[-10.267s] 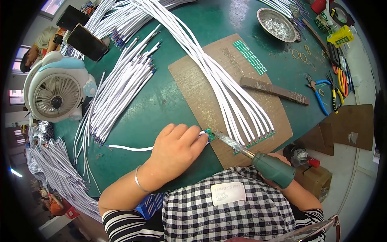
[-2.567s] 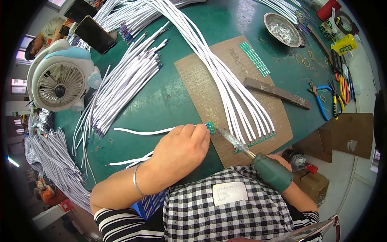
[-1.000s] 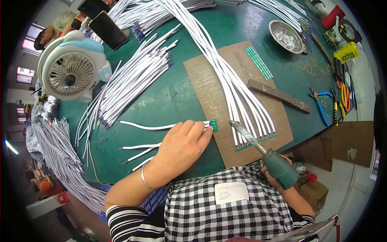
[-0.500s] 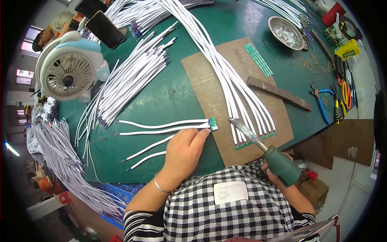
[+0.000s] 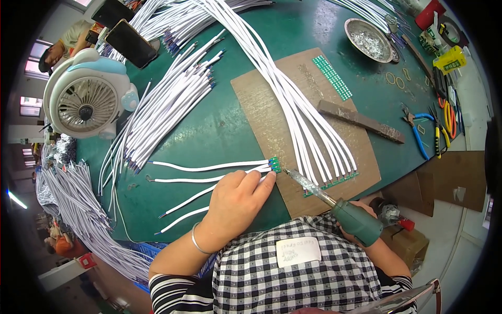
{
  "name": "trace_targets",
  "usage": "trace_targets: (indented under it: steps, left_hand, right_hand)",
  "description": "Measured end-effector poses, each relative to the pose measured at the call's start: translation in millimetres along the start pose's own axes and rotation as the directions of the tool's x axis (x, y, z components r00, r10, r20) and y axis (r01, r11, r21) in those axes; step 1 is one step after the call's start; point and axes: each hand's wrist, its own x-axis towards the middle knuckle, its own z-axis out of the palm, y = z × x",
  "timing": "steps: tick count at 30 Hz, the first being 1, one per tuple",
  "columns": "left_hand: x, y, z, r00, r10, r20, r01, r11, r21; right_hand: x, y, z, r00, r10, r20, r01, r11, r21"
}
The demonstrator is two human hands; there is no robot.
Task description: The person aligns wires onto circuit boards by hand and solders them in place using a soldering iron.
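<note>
My left hand (image 5: pixel 238 199) is closed near the board's edge of a small green circuit board (image 5: pixel 275 164), thumb and forefinger pinching a white wire at its end. Several white wires (image 5: pixel 196 167) with blue tips fan leftward from that board and from under my hand. A soldering iron (image 5: pixel 358 222) with a green handle is gripped by my right hand (image 5: pixel 362 210), which its handle partly hides. The iron's tip points left and lies close beside the small board; whether they touch I cannot tell. Right of it, a strip of green boards (image 5: pixel 329 184) carries several long white wires.
A brown board (image 5: pixel 251 89) lies on the green table, bearing a dark bar (image 5: pixel 361 120) and a dotted green board panel (image 5: pixel 333 77). Around it are a metal bowl (image 5: pixel 369 42), pliers (image 5: pixel 415 131), a fan (image 5: pixel 86 99), a phone (image 5: pixel 130 43) and wire bundles (image 5: pixel 175 104). A person sits far left.
The soldering iron has moved left and its tip has dropped from above the wired strip to beside the small board. My left hand has barely shifted.
</note>
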Motion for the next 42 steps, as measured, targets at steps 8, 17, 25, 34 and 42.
trace_targets:
  steps: [8,17,25,34,42]
  left_hand:
    - [11,-1,-13,0.991,0.088,0.097,-0.098,0.989,0.107]
    - [15,-4,-18,0.977,0.127,0.170,-0.148,0.982,0.116]
    - [17,-8,-18,0.974,0.149,0.168,-0.168,0.980,0.104]
    - [18,-10,-20,0.967,0.174,0.189,-0.197,0.974,0.112]
    - [18,-11,-19,0.964,0.173,0.202,-0.195,0.976,0.094]
  right_hand:
    - [5,-7,-3,0.943,-0.325,-0.074,0.292,0.913,-0.284]
    - [9,-8,-6,0.930,-0.367,-0.010,0.346,0.886,-0.308]
    - [5,4,-2,0.945,-0.322,-0.064,0.299,0.925,-0.233]
    - [11,7,2,0.904,-0.402,-0.147,0.380,0.912,-0.155]
    - [8,12,0,0.859,-0.496,-0.126,0.467,0.860,-0.204]
